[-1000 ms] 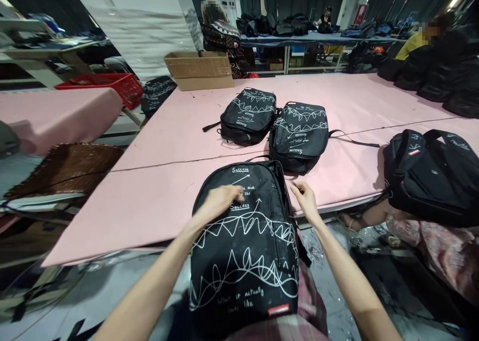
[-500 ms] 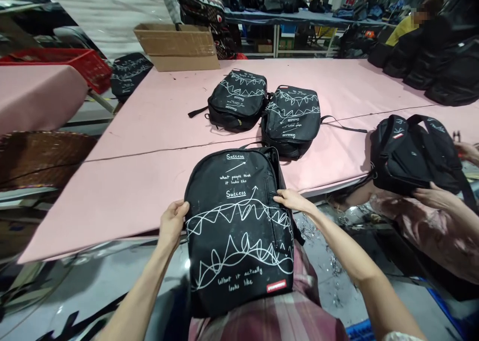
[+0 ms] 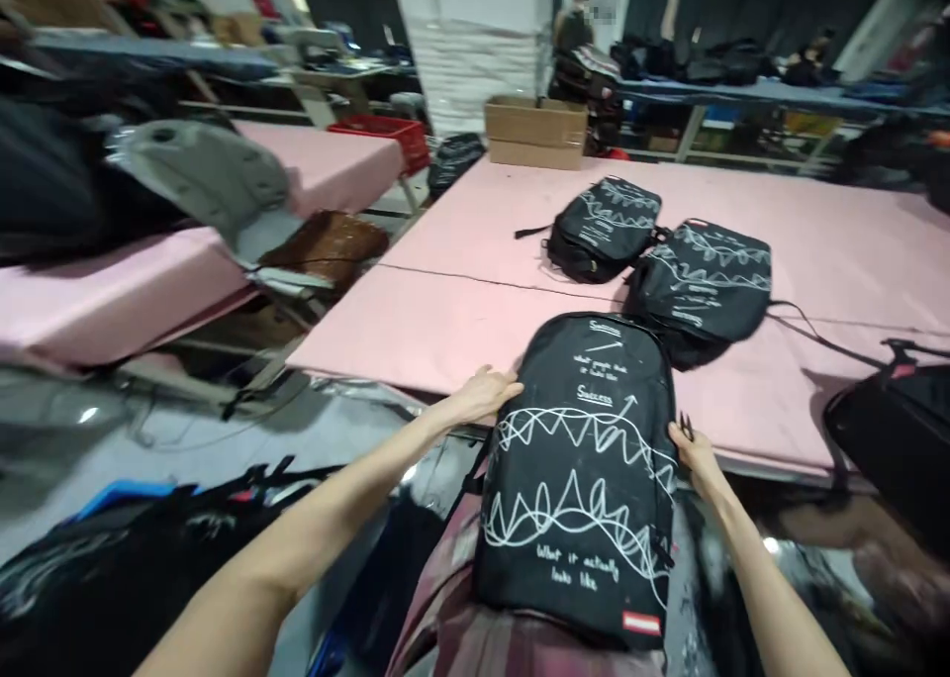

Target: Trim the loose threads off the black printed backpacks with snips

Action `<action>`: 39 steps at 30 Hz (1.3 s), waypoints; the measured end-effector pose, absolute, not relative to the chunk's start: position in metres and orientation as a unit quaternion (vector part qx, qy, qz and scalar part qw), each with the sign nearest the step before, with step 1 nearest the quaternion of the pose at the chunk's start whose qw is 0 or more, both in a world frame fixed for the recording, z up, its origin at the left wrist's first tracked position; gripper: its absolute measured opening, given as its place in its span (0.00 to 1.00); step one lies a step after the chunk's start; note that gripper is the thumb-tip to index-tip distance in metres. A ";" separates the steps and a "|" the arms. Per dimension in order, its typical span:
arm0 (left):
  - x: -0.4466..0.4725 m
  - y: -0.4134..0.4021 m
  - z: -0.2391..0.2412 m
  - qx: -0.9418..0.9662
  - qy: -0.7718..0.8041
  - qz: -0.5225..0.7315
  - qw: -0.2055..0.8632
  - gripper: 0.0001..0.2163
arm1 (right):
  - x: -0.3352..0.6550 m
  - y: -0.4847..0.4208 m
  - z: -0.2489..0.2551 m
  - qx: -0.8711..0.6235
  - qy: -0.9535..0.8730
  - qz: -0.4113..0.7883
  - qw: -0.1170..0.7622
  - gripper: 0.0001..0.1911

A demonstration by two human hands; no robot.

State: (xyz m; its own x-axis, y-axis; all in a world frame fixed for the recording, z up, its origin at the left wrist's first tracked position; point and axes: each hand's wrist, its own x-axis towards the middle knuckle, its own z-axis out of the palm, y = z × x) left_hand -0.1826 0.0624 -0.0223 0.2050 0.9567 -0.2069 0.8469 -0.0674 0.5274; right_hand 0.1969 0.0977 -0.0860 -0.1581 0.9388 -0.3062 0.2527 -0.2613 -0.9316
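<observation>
A black backpack with white scribbled lines, "Success" lettering and a red label stands propped on my lap, its upper part against the table edge. My left hand grips its upper left side, fingers closed on the edge. On the opposite side, my right hand pinches the backpack's edge. Dark pointed tips like those of small thread snips stick up from that hand; most of the tool is hidden. Just beyond lie two similar backpacks, a nearer one and a farther one.
The pink-covered table spreads ahead. A cardboard box stands at its far edge. Another black bag is at the right, by a blurred person. Dark bags lie low at the left, with a grey chair beyond.
The view has swung left, so the table and bags appear farther right. Both hands still hold the backpack, which is now slightly turned, and pointed tips show at my right hand.
</observation>
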 end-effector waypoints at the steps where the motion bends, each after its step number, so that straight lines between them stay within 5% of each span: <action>1: -0.182 0.066 -0.019 0.727 0.616 0.103 0.287 0.17 | 0.199 0.103 -0.092 -0.579 -0.519 0.544 0.314 0.26; 14: -0.195 0.079 -0.029 0.672 0.540 0.249 0.442 0.26 | 0.197 0.120 -0.109 -0.625 -0.510 0.494 0.324 0.25; 20: -0.206 0.070 -0.039 0.521 0.521 0.345 0.582 0.16 | 0.189 0.118 -0.098 -0.639 -0.524 0.462 0.322 0.24; 26: -0.212 0.051 -0.049 0.469 0.531 0.386 0.591 0.15 | 0.177 0.114 -0.084 -0.641 -0.537 0.432 0.336 0.24; 29: -0.221 0.045 -0.021 0.450 0.540 0.408 0.583 0.15 | 0.158 0.113 -0.082 -0.617 -0.524 0.457 0.367 0.24; 34: -0.224 0.041 0.095 0.510 0.557 0.467 0.460 0.11 | 0.095 0.125 -0.084 -0.578 -0.535 0.490 0.372 0.25; 39: -0.175 0.054 0.143 0.665 0.629 0.310 0.256 0.09 | 0.060 0.139 -0.067 -0.547 -0.579 0.484 0.362 0.26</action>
State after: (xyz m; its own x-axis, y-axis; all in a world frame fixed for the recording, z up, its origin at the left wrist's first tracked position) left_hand -0.1748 0.0544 0.1431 0.0156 0.9958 0.0901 0.6782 -0.0767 0.7309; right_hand 0.0597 0.1387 -0.0667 -0.1393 0.9841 -0.1105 0.2842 -0.0671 -0.9564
